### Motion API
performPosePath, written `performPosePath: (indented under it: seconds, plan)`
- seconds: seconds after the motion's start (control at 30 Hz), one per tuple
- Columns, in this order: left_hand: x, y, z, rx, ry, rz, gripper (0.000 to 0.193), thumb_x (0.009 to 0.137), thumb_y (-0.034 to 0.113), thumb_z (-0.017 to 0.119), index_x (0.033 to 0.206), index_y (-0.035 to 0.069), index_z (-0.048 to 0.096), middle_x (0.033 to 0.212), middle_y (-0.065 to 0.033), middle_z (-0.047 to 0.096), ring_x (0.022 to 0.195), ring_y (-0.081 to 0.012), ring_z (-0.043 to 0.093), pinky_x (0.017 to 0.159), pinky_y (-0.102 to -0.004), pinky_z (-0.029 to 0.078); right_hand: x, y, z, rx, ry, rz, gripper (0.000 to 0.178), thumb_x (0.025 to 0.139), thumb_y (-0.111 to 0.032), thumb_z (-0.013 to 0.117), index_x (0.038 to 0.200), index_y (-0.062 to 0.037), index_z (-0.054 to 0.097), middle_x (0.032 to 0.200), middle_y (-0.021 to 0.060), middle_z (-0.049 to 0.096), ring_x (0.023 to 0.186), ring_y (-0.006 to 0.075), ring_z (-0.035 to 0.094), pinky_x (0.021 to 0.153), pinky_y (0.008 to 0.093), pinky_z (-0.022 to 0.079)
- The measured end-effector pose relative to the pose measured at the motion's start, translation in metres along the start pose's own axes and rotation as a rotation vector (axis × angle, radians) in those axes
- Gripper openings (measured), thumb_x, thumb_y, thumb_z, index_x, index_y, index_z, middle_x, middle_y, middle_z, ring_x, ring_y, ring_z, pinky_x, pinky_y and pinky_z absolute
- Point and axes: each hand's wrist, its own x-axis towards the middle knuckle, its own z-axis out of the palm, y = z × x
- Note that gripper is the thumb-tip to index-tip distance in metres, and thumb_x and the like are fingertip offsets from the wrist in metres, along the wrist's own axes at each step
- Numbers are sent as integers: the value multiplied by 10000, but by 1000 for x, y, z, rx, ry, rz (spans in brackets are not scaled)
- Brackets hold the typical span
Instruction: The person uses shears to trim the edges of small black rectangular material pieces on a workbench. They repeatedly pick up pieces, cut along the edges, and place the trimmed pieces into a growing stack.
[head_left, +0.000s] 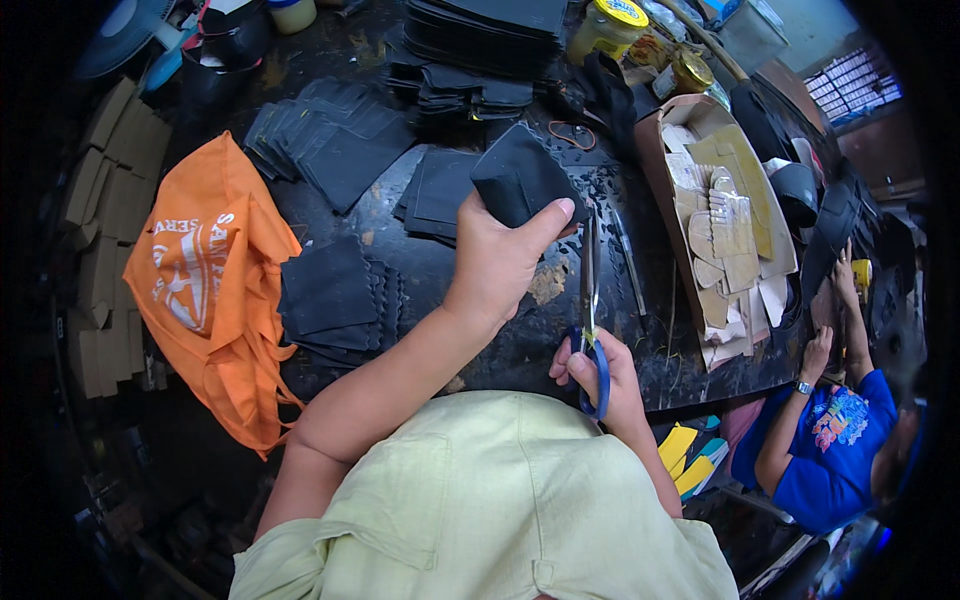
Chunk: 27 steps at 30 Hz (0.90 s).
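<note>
My left hand grips a folded black piece of material, thumb on top at its right edge. In my right hand is a pair of scissors with blue handles, its blades pointing away from me beside the black piece's right edge. Whether the blades touch the material I cannot tell. Just beyond my left hand lie more flat black pieces. Nearer me on the left sits a pile of black pieces with zigzag edges.
Tall black stacks and a fanned pile stand farther back. An orange cloth bag hangs over the left side. To the right are a pen-like tool and a cardboard box of templates. A co-worker in blue works at far right.
</note>
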Motion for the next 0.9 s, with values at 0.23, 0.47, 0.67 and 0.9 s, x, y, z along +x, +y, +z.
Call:
performPosePath:
  seconds: [0.23, 0.47, 0.67, 0.9]
  plan:
    - [-17, 56, -38, 582, 27, 249, 296, 828, 67, 751, 1086, -2, 621, 936, -57, 665, 813, -131, 642, 737, -245, 529, 3, 1, -13, -14, 103, -110, 444, 904, -441, 656, 962, -6, 587, 843, 92, 641, 756, 145, 621, 697, 262, 497]
    - [-47, 124, -140, 1114, 93, 142, 553, 725, 29, 788, 1217, 16, 535, 1003, -121, 652, 907, -231, 648, 829, -318, 518, 15, 8, -29, -4, 188, -184, 414, 938, -408, 616, 963, 3, 581, 829, 104, 638, 749, 148, 615, 686, 253, 482]
    - [-54, 115, -140, 1821, 269, 377, 590, 705, 89, 793, 1248, 40, 567, 1163, -135, 611, 1026, -325, 613, 924, -371, 468, 18, 11, -29, -24, 161, -183, 400, 941, -393, 612, 960, 5, 581, 839, 98, 635, 761, 152, 618, 697, 256, 486]
    - [18, 69, -83, 1522, 67, 450, 559, 721, 244, 814, 1191, 17, 614, 1061, -166, 643, 1004, -314, 614, 862, -398, 493, 18, 15, -28, -45, 149, -207, 352, 929, -344, 641, 962, 2, 583, 842, 92, 636, 768, 145, 619, 705, 258, 493]
